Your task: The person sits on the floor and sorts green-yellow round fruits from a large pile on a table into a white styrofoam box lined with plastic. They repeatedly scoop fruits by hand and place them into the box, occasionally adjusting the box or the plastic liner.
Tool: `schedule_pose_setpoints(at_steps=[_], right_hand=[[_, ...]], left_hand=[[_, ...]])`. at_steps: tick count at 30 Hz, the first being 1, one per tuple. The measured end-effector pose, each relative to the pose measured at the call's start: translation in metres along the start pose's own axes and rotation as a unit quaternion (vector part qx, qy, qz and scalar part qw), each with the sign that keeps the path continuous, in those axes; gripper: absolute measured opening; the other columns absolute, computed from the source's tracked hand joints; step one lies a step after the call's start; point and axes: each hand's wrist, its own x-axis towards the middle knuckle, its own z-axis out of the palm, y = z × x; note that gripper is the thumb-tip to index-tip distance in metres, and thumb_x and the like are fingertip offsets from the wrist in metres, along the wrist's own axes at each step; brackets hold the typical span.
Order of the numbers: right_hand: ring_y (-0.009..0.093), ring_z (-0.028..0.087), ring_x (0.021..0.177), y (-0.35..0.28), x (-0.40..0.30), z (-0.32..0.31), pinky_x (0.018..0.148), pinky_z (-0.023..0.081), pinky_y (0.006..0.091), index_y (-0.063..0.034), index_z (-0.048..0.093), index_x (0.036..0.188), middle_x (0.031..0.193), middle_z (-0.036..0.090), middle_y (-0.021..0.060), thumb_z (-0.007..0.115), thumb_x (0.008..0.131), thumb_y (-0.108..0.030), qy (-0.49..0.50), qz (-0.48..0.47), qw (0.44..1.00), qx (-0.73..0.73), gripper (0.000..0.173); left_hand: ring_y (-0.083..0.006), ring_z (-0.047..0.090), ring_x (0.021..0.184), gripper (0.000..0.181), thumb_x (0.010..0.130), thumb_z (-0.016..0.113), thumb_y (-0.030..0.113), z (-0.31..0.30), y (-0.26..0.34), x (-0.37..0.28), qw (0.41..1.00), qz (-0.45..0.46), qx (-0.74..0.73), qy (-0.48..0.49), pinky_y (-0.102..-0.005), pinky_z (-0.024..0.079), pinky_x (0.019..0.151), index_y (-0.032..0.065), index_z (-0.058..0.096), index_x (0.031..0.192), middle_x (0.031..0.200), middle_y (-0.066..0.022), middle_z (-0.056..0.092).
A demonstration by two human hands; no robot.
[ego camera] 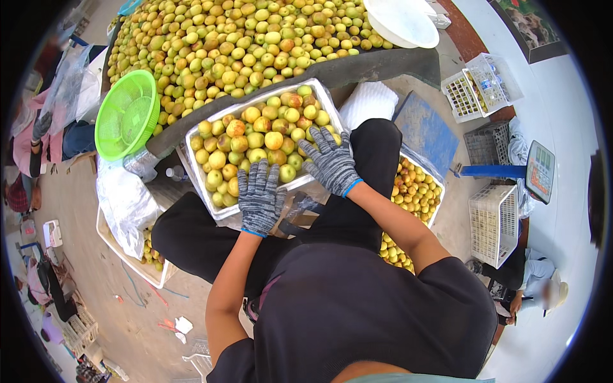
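Note:
A white foam box (pixel 292 183) lined with clear plastic lies tilted before me, between my knees. It is filled with round yellow-green fruits (pixel 255 140), some blushed red-brown. My left hand (pixel 260 197), in a grey knit glove with a blue cuff, lies flat over the box's near rim, its fingertips on the fruits. Farther right, my right hand (pixel 331 162) wears a matching glove and spreads its fingers over the fruits at the box's right end. Neither hand grips a fruit. Beyond the box, a large heap of the same fruits (pixel 230 43) covers a table with a dark cloth edge (pixel 378 67).
A green plastic basket (pixel 127 115) and a white basin (pixel 404 24) sit at the table's edges. Boxes of fruit flank me, one under plastic film (pixel 125 206). On the right are a blue-platform scale (pixel 426 127) and a crate (pixel 493 225). Other people are around.

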Motion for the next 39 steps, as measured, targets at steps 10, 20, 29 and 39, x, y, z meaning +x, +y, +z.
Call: schedule_pose_setpoints(at_steps=[10,20,29,39], right_hand=[[0.027,0.044,0.123,0.080,0.205,-0.029,0.101,0.038,0.0371,-0.0127,0.050,0.127,0.136,0.044,0.0116,0.052,0.088,-0.023,0.196,0.091,0.964,0.155,0.041],[0.034,0.055,0.106,0.107,0.325,-0.030,0.089,0.048,0.0421,-0.0147,0.057,0.117,0.125,0.050,0.0174,0.062,0.081,-0.027,0.048,0.192,0.980,0.020,0.039],[0.026,0.062,0.095,-0.023,0.314,-0.052,0.085,0.049,0.0393,-0.0166,0.062,0.115,0.106,0.065,0.0100,0.057,0.081,-0.038,-0.072,-0.120,0.985,0.098,0.040],[0.028,0.065,0.084,-0.034,0.302,-0.051,0.077,0.052,0.0402,-0.0169,0.052,0.121,0.097,0.066,0.0127,0.064,0.081,-0.024,-0.057,-0.044,0.983,0.167,0.042]], left_hand=[[-0.0344,0.051,0.110,0.031,0.080,0.063,0.020,-0.057,-0.120,0.114,0.985,-0.067,-0.020,0.160,-0.0448,0.035,0.100,0.0017,0.063,0.105,0.119,-0.0173,0.056],[-0.0281,0.055,0.110,0.030,0.081,0.066,0.018,-0.071,-0.173,0.149,0.952,-0.191,-0.095,0.219,-0.0368,0.042,0.095,0.0035,0.064,0.106,0.116,-0.0153,0.059],[-0.0196,0.060,0.096,0.025,0.084,0.064,0.013,-0.090,-0.204,0.141,0.851,-0.303,-0.335,0.269,-0.0307,0.045,0.090,-0.0019,0.063,0.105,0.103,-0.0124,0.065],[-0.0192,0.062,0.095,0.029,0.085,0.063,0.022,-0.093,-0.218,0.138,0.848,-0.334,-0.325,0.252,-0.0302,0.045,0.089,0.0029,0.065,0.107,0.103,-0.0115,0.067]])
